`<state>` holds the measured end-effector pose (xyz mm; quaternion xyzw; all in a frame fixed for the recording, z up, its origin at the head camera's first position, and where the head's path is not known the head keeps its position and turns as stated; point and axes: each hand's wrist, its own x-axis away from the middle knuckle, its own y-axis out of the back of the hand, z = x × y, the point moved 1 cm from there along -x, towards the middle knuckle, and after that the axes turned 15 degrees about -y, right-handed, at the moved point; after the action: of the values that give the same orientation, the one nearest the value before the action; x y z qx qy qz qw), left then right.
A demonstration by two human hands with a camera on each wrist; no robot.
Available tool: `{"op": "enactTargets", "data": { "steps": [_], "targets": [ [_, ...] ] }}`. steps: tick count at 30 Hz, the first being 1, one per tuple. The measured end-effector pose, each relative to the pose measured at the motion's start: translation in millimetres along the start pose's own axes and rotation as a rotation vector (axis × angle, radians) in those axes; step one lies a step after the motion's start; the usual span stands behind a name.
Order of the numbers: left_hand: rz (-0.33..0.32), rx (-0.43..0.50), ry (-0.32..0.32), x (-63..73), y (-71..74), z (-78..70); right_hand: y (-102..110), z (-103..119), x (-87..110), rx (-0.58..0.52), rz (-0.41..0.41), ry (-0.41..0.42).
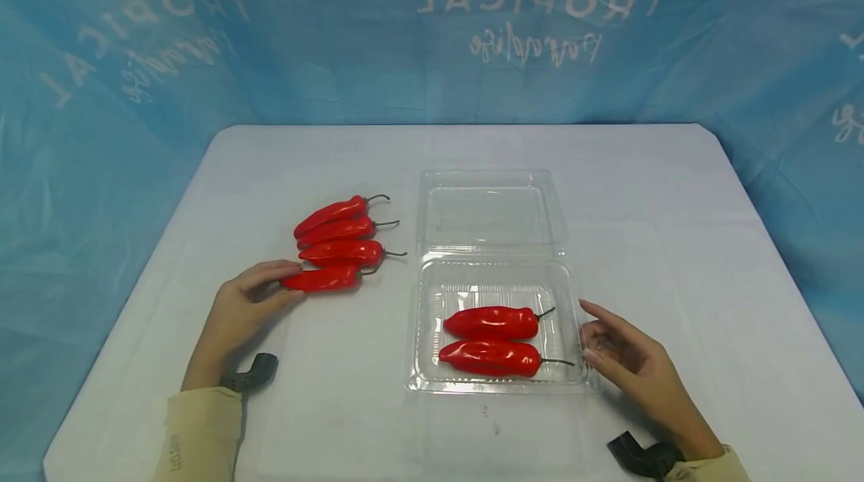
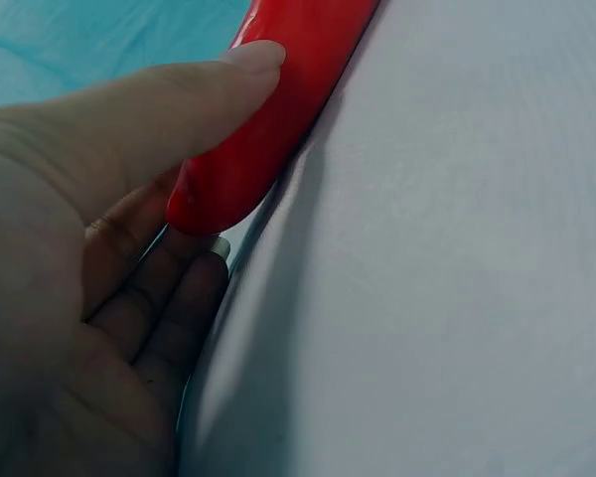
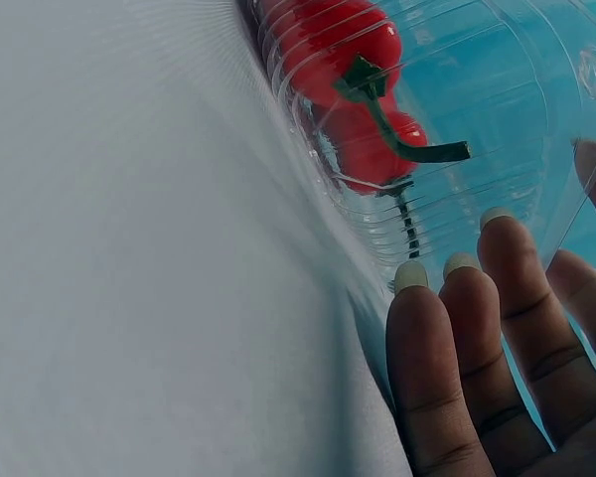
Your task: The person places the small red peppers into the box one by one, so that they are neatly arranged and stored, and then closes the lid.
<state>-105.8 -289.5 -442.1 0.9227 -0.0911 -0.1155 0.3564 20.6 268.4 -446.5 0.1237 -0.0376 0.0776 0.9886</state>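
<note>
My left hand (image 1: 253, 302) pinches the tip end of a red chili pepper (image 1: 327, 279), the nearest in a row at the left. In the left wrist view the thumb (image 2: 219, 94) lies along that pepper's side, close over the white cloth. Beyond it lie three more red peppers (image 1: 344, 252), stems to the right. A clear plastic clamshell box (image 1: 421, 317) stands with its lid (image 1: 493, 216) folded back. Two red peppers (image 1: 493, 358) lie side by side in its base. At the box's right rim is my right hand (image 1: 628, 362), relaxed, with extended fingertips (image 3: 410, 276) against the clear wall.
A white cloth (image 1: 675, 227) covers the table, with small dark marks (image 1: 491, 422) in front of the box. Blue printed sheeting (image 1: 378, 77) hangs behind and at the sides. Dark wrist mounts (image 1: 253, 373) sit on both wrists.
</note>
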Motion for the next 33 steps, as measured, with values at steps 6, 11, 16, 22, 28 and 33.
{"op": "enactTargets", "data": {
  "steps": [6,11,16,22,28,33],
  "targets": [
    [-0.007,-0.010,-0.009,-1.6,-0.9,-1.7,0,-2,0.2,-0.026,-0.001,0.023],
    [-0.030,-0.011,-0.034,-2.3,0.4,-4.9,1,-3,0.1,-0.054,0.011,0.048],
    [-0.044,0.004,-0.045,-2.2,2.6,-9.6,1,-5,0.4,-0.058,0.013,0.053],
    [-0.117,0.023,-0.050,-0.1,7.1,-17.2,0,-4,-0.2,-0.035,0.000,0.029],
    [-0.205,0.077,-0.054,-2.8,5.2,-39.1,-2,-1,-1.7,-0.011,-0.005,0.005],
    [-0.195,0.163,-0.226,-21.0,-21.1,-76.3,-3,-1,-0.7,-0.023,0.004,0.006]
  ]
}}
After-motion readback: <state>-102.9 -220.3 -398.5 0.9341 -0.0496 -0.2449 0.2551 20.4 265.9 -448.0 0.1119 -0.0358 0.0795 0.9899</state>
